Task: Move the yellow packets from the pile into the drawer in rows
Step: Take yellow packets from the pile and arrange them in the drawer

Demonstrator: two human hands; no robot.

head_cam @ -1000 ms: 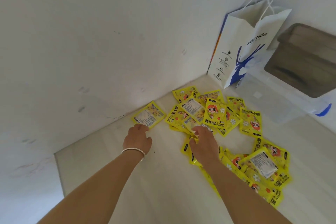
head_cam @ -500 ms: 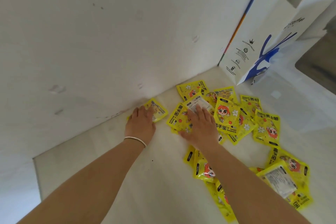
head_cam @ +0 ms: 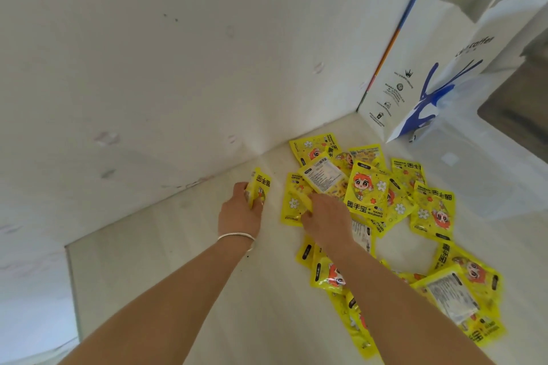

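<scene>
A pile of yellow hand-warmer packets lies spread over the pale surface, from the wall corner down to the lower right. My left hand, with a white bracelet on the wrist, grips a single yellow packet lifted on edge just left of the pile. My right hand rests on the pile's left side, its fingers pinching a flat packet with a white flower. No drawer shows in the head view.
A white paper bag with a blue deer print stands at the back right against the wall. A translucent plastic box sits to its right. The white wall runs close along the left.
My left hand has closed round the single packet and tipped it up on edge. My right hand has slid back to the pile's left and pinched a packet. The camera has moved closer.
</scene>
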